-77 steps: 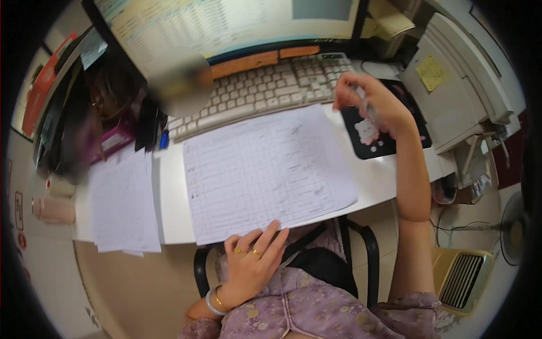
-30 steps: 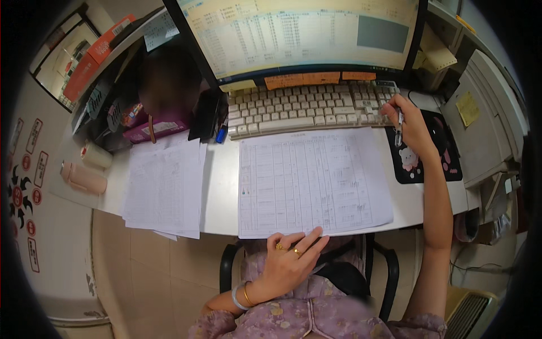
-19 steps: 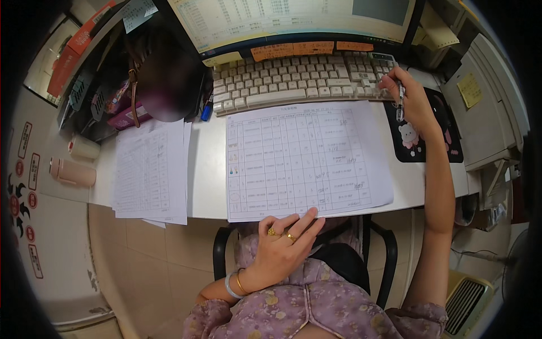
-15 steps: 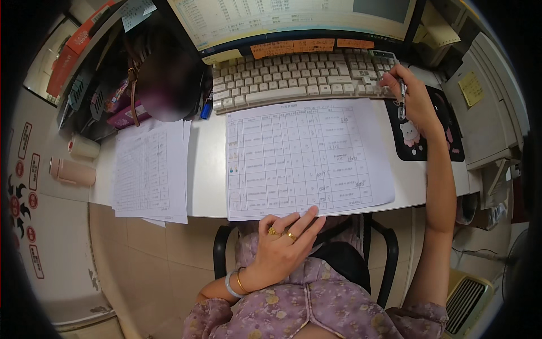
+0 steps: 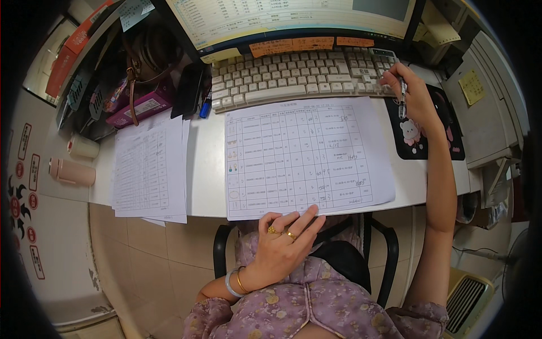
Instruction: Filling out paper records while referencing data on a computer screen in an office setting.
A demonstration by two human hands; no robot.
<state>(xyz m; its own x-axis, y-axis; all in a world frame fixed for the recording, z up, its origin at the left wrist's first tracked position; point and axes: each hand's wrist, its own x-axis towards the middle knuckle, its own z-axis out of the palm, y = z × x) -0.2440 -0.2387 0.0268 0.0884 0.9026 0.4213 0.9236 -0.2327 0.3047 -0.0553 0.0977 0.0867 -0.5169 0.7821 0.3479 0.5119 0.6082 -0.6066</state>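
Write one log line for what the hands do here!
left hand: on sheet edge | right hand: holds pen, at keyboard

white desk [image 5: 206, 169], keyboard [image 5: 299, 73], printed sheets [image 5: 305, 155]

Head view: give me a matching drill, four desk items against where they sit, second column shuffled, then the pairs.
Items
1. keyboard
2. mouse pad
3. pink bottle
4. pen

Places
A. lying on its side at the desk's far left
B. in the right hand, which is at the keyboard's right end
C. just below the monitor, above the big sheet
D. right of the big sheet, under the right wrist

Pairs: 1-C, 2-D, 3-A, 4-B
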